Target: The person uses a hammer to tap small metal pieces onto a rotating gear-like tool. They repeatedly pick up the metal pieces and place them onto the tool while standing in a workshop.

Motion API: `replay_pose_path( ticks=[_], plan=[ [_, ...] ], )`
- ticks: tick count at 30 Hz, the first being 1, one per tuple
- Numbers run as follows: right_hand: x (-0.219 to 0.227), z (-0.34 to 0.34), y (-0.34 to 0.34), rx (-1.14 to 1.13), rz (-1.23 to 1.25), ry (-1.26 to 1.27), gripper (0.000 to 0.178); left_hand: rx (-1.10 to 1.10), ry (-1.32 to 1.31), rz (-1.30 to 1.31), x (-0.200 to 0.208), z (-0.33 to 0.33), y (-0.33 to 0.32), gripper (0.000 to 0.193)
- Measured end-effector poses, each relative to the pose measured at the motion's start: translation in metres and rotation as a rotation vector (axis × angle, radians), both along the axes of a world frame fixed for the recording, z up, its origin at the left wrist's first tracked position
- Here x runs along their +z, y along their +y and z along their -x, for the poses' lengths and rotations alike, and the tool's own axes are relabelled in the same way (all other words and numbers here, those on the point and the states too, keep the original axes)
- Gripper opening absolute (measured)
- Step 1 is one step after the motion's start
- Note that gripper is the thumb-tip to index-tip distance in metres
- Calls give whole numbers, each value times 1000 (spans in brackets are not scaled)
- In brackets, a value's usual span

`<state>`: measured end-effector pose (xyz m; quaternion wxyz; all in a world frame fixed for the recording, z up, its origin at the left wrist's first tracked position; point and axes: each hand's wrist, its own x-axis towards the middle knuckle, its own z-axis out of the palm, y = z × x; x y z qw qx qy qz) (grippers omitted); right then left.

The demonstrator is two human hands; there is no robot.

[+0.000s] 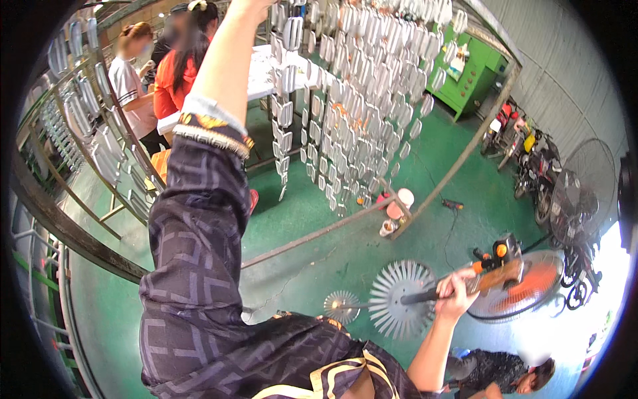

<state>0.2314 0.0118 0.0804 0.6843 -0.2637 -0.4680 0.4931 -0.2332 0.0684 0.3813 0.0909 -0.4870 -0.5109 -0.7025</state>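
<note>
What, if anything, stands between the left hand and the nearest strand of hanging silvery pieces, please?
Nothing visible does. The left hand is at the picture's upper edge, just left of the nearest strand of silvery pieces, with no obstacle showing between them. Most of the hand is cut off, so contact cannot be told.

The scene is brightly lit, strongest at the lower right, where white glare swallows detail beside the upright fan with the orange centre (531, 287). Pale reflections sheen the glossy green floor (492, 229), which darkens into soft shadow beneath the white-topped table (258, 74). The hanging oblong silver metal pieces (359, 86) catch pale highlights, their edges blending together in the densest part. Fisheye distortion bows the brown metal frame (80, 236) at left, and black fills the corners. Blurred patches smear some heads, and distant details look soft.
</note>
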Motion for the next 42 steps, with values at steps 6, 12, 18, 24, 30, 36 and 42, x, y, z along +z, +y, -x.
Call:
replay_pose_path(
  ticks=[6, 12, 18, 24, 30, 36, 42],
  plan=[
    [44, 24, 13, 188, -25, -39, 11, -126, 52, 317, -93, -13, -56, 30],
    [51, 8, 16, 146, 12, -119, 10, -553, 4, 535, -240, -70, -57, 17],
    [59, 9, 20, 229, 7, -108, 11, -891, -129, 709, -328, -129, -84, 10],
    [66, 5, 20, 275, -10, -124, 12, -1033, -50, 685, -372, -181, -93, 13],
    [74, 9, 16, 333, -3, -95, 13, -1077, 198, 671, -391, -206, -95, 16],
    [81, 6, 13, 373, -8, -73, 13, -1088, 272, 671, -396, -218, -93, 17],
    [83, 8, 15, 387, -13, -79, 12, -1091, 316, 627, -399, -223, -93, 19]
  ],
)
